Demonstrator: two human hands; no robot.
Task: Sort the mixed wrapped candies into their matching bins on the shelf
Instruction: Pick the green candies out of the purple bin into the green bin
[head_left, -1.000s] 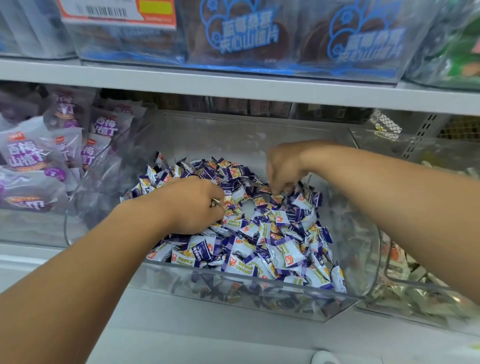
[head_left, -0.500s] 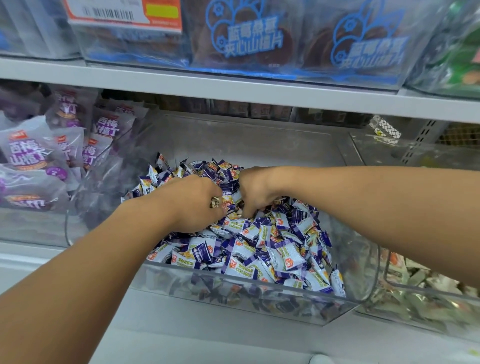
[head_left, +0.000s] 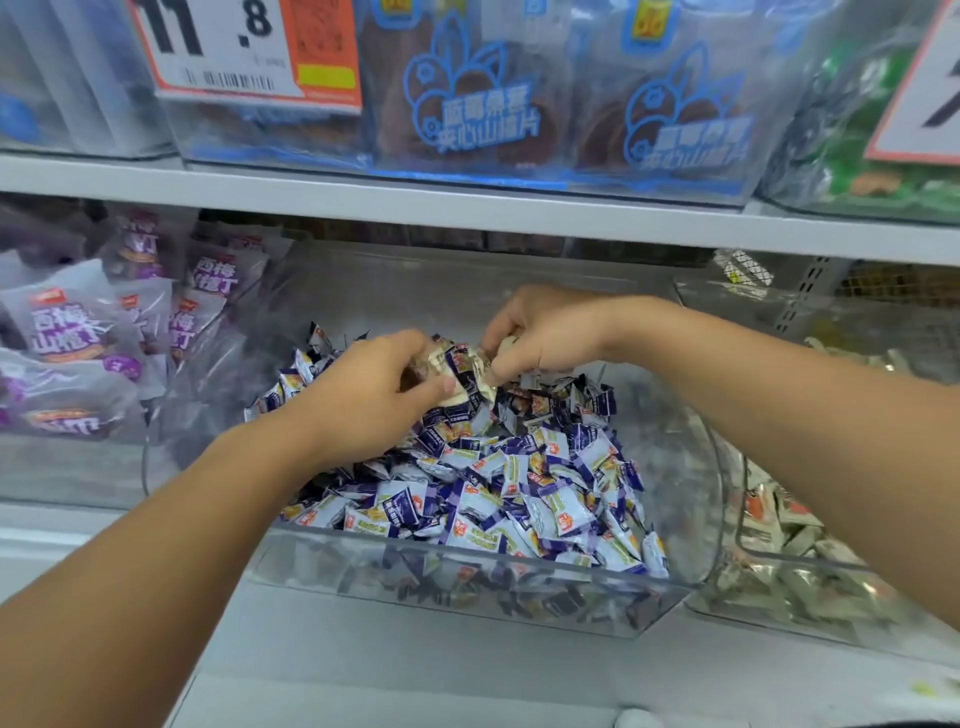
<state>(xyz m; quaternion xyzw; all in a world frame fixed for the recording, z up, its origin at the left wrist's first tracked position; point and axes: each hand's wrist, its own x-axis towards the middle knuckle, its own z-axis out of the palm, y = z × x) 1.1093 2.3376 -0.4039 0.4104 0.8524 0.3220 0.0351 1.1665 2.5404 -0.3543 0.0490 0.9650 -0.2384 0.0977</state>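
Bare forearms, no sleeves, two hands (head_left: 363, 400)

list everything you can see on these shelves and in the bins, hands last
clear middle bin: one, transparent, lower shelf, centre
wrapped candies: too many to count, purple and white with orange marks, heaped in the clear middle bin
pale wrapped candies: a few, cream and gold, held above the heap between both hands
right bin: one, transparent, holds pale and orange wrapped pieces
purple snack bags: several, purple and white, left of the middle bin
blue-printed packs: at least two, clear with blue print, upper shelf
price tag: one, white and orange, upper left
shelf board: one, white, across the view
left hand: grips pale candies
right hand: pinches a pale candy
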